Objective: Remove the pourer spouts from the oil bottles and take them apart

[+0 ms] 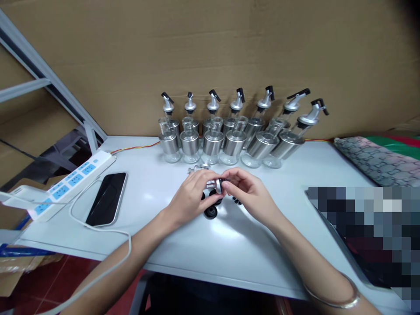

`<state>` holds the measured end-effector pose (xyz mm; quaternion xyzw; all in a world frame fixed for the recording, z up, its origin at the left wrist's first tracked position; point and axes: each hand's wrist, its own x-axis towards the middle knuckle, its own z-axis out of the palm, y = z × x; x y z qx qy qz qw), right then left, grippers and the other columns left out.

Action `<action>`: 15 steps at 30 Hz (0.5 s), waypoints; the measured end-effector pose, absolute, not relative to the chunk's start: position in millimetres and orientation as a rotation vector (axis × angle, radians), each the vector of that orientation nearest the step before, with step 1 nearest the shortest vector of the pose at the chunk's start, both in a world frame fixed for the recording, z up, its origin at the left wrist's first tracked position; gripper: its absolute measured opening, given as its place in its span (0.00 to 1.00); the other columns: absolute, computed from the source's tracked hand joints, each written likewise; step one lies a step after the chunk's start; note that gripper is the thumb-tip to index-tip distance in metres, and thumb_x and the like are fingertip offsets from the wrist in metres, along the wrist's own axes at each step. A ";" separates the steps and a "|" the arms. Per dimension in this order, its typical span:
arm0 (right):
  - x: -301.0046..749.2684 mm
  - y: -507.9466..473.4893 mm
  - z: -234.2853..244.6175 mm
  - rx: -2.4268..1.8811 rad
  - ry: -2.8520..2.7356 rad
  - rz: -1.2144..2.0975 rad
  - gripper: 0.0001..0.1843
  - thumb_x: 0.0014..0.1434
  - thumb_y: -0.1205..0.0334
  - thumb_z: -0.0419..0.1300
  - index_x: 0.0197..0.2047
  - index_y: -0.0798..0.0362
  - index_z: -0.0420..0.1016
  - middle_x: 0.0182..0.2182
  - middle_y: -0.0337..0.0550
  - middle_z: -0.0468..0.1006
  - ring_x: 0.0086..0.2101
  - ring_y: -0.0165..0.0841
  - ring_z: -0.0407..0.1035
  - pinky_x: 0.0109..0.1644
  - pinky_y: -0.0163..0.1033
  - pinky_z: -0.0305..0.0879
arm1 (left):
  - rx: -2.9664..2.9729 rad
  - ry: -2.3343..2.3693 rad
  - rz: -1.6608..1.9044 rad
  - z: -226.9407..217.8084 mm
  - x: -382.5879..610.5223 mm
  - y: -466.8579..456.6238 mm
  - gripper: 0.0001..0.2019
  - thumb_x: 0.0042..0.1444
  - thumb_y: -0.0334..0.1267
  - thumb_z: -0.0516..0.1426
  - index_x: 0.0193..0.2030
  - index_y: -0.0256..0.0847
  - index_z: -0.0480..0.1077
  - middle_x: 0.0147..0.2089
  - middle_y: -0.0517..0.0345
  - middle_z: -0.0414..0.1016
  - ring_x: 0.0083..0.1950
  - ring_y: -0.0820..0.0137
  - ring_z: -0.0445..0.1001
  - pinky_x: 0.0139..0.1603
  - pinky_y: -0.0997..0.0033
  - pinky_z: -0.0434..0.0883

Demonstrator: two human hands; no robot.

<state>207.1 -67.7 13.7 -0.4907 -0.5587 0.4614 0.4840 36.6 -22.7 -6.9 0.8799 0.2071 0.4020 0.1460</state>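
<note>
Between my hands, over the middle of the table, is a silver pourer top (pixel 218 186) with a black part on its right side. My left hand (pixel 193 192) is closed around its silver end. The fingertips of my right hand (pixel 247 190) pinch its black side. Under my hands lie several black round stoppers (pixel 211 212) and small black pieces (pixel 236 201). More silver pourer parts (pixel 199 168) lie just beyond my left fingers. Behind stands a front row of open glass bottles with steel sleeves (pixel 213 142); the back row carries pourers with black levers (pixel 214 99).
At left on the white table (pixel 183 258) are a phone (pixel 107 199) and a power strip (pixel 72 183) with a white cable (pixel 129 245) crossing my left forearm. A patterned cloth item (pixel 377 162) lies at right, near a pixelated area. Cardboard (pixel 210 48) stands behind.
</note>
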 end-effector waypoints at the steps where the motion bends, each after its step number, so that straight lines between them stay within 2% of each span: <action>1: 207.4 -67.5 13.2 -1.196 -1.367 1.115 0.18 0.51 0.47 0.62 0.37 0.52 0.67 0.27 0.39 0.71 0.28 0.30 0.66 0.33 0.36 0.64 | 2.519 0.580 1.161 -7.0 36.4 -22.3 0.16 0.59 0.38 0.56 0.53 0.41 0.60 0.47 0.49 0.72 0.51 0.64 0.72 0.49 0.61 0.71; 6: 207.8 -67.9 12.1 -1.188 -1.378 1.129 0.19 0.49 0.48 0.63 0.38 0.52 0.68 0.29 0.41 0.71 0.29 0.31 0.66 0.33 0.37 0.64 | 2.475 0.542 1.170 -8.3 35.7 -21.5 0.17 0.59 0.37 0.57 0.53 0.41 0.61 0.48 0.49 0.73 0.51 0.64 0.73 0.50 0.61 0.72; 12: 204.3 -70.9 10.6 -1.246 -1.449 1.031 0.12 0.55 0.52 0.58 0.36 0.52 0.66 0.26 0.37 0.66 0.27 0.28 0.60 0.30 0.34 0.58 | 2.420 0.543 1.229 -8.0 36.8 -24.1 0.17 0.55 0.39 0.61 0.50 0.39 0.63 0.43 0.52 0.75 0.45 0.68 0.75 0.45 0.68 0.74; 15: 204.3 -71.1 9.1 -1.246 -1.480 1.016 0.10 0.57 0.54 0.56 0.35 0.53 0.64 0.23 0.34 0.62 0.25 0.27 0.57 0.27 0.33 0.54 | 2.405 0.505 1.243 -5.9 37.8 -25.2 0.18 0.54 0.38 0.61 0.50 0.39 0.64 0.44 0.51 0.75 0.46 0.68 0.75 0.47 0.68 0.74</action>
